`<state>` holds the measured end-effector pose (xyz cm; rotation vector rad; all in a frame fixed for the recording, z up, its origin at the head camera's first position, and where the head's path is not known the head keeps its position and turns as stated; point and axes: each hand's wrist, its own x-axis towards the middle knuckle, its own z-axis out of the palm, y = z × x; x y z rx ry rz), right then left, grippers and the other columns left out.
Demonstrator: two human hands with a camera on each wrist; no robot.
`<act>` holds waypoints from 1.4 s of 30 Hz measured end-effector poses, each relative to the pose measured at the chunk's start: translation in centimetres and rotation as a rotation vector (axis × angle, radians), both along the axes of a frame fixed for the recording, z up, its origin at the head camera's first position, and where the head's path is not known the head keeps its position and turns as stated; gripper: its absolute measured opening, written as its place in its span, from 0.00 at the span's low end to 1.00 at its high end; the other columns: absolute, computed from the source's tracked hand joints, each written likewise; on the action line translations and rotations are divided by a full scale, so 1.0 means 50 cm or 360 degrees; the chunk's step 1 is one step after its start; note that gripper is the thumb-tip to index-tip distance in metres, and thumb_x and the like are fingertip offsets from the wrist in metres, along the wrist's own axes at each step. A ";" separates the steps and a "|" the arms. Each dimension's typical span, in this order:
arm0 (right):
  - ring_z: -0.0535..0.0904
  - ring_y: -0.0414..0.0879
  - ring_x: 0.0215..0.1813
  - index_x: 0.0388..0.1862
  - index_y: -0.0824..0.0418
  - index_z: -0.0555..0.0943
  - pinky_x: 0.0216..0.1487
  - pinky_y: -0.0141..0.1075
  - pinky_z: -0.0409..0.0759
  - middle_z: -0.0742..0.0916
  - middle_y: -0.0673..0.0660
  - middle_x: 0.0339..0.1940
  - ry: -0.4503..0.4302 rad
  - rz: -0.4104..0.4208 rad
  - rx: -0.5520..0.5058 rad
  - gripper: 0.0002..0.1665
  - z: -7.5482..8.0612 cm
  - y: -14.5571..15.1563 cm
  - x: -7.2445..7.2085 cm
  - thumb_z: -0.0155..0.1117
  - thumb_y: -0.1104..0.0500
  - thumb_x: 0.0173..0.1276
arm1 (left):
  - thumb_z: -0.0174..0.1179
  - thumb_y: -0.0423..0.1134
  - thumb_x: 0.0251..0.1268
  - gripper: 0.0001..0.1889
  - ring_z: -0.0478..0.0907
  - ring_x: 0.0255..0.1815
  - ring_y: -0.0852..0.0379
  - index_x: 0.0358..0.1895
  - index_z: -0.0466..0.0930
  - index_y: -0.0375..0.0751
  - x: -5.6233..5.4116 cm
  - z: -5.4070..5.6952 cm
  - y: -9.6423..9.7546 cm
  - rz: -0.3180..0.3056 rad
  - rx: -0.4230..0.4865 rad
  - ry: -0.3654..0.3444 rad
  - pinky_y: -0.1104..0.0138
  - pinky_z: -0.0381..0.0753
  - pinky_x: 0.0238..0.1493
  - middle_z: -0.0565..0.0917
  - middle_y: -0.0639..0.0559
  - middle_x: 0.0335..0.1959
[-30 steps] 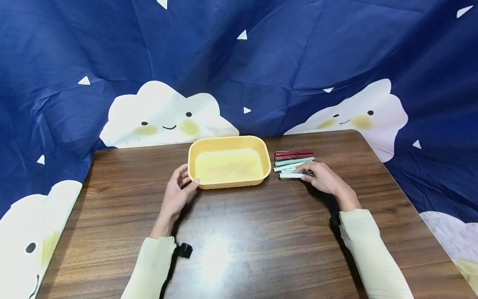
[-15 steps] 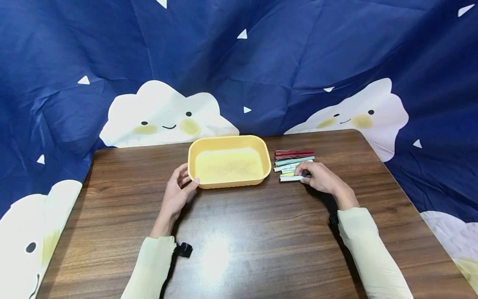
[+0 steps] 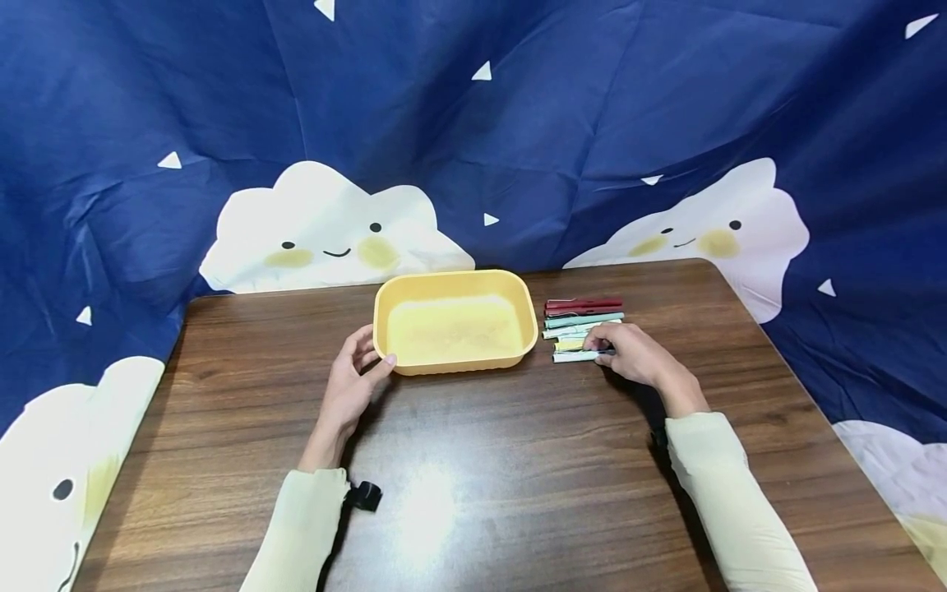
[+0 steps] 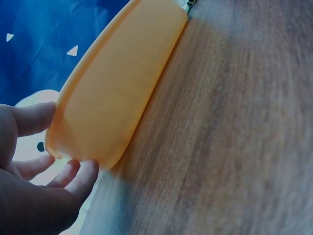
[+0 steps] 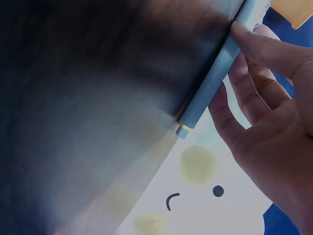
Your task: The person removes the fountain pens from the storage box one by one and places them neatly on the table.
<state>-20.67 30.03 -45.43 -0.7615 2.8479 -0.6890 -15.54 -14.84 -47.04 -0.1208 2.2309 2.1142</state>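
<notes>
My left hand (image 3: 351, 382) grips the left end of a yellow plastic bin (image 3: 459, 363), thumb at its front corner and fingers along the end wall. In the left wrist view the fingertips press against the side of the bin (image 4: 112, 88). To the bin's right, my right hand (image 3: 642, 360) pinches a pale pen (image 3: 568, 358), the nearest of a row lying side by side. The right wrist view shows the thumb on the barrel of this pen (image 5: 210, 90), other fingers behind it. Just beyond it lies a yellow pen (image 3: 565, 346), partly hidden by the fingers.
Farther back in the row are pale pens (image 3: 565, 333), a mint green pen (image 3: 584, 320) and dark red pens (image 3: 584, 303). A brown wood-grain table (image 3: 481, 444) carries everything. Behind it hangs a blue cloth (image 3: 518, 123) with smiling clouds and white triangles.
My right hand has drawn the pale pen slightly toward me, and the yellow pen behind it has come into view. The left hand and the bin have stayed put.
</notes>
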 end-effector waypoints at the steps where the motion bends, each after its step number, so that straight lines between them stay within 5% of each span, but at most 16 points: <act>1: 0.78 0.47 0.39 0.37 0.61 0.84 0.44 0.46 0.78 0.84 0.52 0.33 0.0001 -0.0005 0.0002 0.12 0.000 0.001 0.000 0.71 0.75 0.60 | 0.64 0.33 0.71 0.35 0.69 0.68 0.43 0.77 0.60 0.40 0.000 0.000 0.000 -0.0002 -0.0003 0.0002 0.76 0.75 0.48 0.70 0.39 0.68; 26: 0.79 0.47 0.36 0.36 0.61 0.84 0.41 0.46 0.77 0.85 0.52 0.32 0.0098 -0.0056 -0.0013 0.10 0.002 0.010 0.013 0.72 0.73 0.59 | 0.64 0.33 0.71 0.34 0.70 0.67 0.44 0.76 0.62 0.41 0.004 -0.005 0.001 -0.0009 -0.0036 0.0000 0.75 0.76 0.48 0.71 0.40 0.67; 42: 0.80 0.53 0.45 0.42 0.61 0.86 0.50 0.51 0.77 0.86 0.56 0.41 0.0031 -0.0123 -0.0017 0.05 0.024 0.006 0.012 0.69 0.66 0.68 | 0.65 0.35 0.71 0.35 0.69 0.66 0.46 0.77 0.60 0.42 0.015 0.013 -0.002 -0.0019 -0.0026 -0.0021 0.74 0.74 0.50 0.71 0.40 0.67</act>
